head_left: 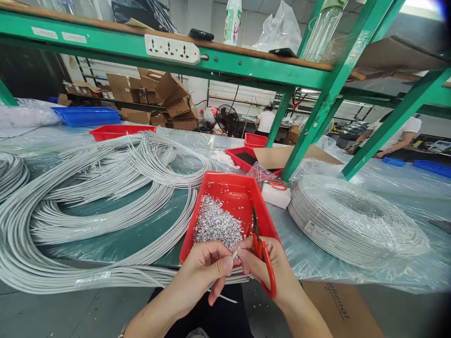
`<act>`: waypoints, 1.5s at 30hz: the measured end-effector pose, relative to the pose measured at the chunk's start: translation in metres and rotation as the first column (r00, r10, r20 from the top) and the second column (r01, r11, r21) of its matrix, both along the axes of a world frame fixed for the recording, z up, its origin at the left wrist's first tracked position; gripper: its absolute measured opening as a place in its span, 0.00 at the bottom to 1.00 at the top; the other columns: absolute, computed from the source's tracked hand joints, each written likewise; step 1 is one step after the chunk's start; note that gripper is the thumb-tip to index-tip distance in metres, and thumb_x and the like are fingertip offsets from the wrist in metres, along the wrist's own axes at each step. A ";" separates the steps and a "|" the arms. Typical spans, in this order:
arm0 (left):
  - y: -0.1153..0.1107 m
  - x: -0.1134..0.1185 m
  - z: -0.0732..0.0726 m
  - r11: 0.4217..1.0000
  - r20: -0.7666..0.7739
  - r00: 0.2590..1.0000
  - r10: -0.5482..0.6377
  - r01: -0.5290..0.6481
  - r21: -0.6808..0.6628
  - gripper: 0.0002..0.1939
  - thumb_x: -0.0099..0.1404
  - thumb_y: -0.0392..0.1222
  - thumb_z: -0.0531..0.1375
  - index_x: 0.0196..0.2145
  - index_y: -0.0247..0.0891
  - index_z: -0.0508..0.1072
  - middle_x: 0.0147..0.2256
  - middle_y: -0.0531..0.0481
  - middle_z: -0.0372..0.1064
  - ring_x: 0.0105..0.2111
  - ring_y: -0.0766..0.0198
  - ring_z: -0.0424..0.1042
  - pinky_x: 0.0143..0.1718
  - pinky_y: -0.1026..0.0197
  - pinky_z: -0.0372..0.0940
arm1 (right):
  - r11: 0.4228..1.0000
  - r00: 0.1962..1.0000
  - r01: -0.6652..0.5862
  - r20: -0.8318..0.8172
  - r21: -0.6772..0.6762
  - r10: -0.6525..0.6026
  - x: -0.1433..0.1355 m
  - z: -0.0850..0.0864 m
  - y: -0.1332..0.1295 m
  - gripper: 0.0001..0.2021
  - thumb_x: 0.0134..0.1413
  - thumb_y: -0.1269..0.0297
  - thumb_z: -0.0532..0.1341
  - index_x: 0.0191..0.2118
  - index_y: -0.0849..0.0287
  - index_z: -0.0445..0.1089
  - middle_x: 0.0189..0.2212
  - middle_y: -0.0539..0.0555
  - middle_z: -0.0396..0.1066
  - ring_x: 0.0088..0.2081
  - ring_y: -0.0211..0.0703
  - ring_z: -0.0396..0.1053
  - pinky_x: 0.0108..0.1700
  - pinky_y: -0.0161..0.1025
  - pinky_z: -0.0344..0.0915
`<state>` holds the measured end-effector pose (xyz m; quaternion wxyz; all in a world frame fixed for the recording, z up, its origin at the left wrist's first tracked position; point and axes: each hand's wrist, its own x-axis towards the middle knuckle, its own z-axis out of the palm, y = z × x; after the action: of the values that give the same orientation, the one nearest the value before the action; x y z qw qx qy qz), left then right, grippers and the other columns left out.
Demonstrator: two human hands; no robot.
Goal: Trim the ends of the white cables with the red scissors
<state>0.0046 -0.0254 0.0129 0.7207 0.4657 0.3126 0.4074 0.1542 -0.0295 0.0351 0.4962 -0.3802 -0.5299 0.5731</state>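
Over the near edge of a red tray (260,206) that holds a heap of small silvery bits (216,223), both hands meet at a cable end. My left hand (207,267) pinches the white cable (235,253) between thumb and finger. Red-handled scissors (262,263) rest in my right hand (269,267), blades pointing up and away, while its thumb and fingertips close at the tip of the cable. A large bundle of grey-white cables (21,225) curves across the bench on the left, its near strands running beneath my hands.
A wrapped cable coil (355,218) sits on the right, with a small white box (276,195) beside the tray. Green shelf posts (317,122) rise behind. Further back are a blue tray (86,116), more red trays (121,131) and people in white shirts.
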 end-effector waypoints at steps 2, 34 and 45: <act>0.001 -0.001 -0.001 1.000 0.016 1.000 -0.017 0.017 -0.012 0.17 0.53 0.52 0.62 0.21 0.34 0.65 0.12 0.59 0.57 0.09 0.77 0.54 0.08 0.75 0.51 | 1.000 0.999 -0.006 0.035 0.014 0.006 0.001 0.001 0.000 0.06 0.40 0.65 0.68 0.21 0.60 0.72 0.13 0.45 0.61 0.16 0.32 0.54 0.20 0.30 0.53; 0.077 -0.119 -0.011 0.746 -0.751 0.131 0.647 0.095 0.660 0.11 0.65 0.39 0.50 0.42 0.35 0.68 0.40 0.43 0.69 0.42 0.55 0.67 0.42 0.54 0.62 | 0.895 0.839 0.314 0.348 0.316 -0.418 0.080 -0.065 0.045 0.18 0.42 0.57 0.64 0.40 0.61 0.69 0.38 0.62 0.74 0.40 0.55 0.72 0.41 0.43 0.69; 0.162 -0.127 -0.027 0.860 -0.900 0.074 0.429 0.269 0.433 0.11 0.63 0.42 0.55 0.40 0.33 0.68 0.38 0.47 0.67 0.35 0.62 0.69 0.36 0.54 0.66 | 0.905 0.772 0.220 0.502 0.364 -0.390 0.098 -0.087 0.049 0.18 0.41 0.59 0.62 0.41 0.61 0.72 0.40 0.58 0.74 0.41 0.57 0.71 0.42 0.39 0.69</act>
<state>-0.1224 0.1366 -0.0141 0.1387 0.7632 0.6252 0.0863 0.2519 0.0196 -0.0522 0.4535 -0.5385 -0.6595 0.2635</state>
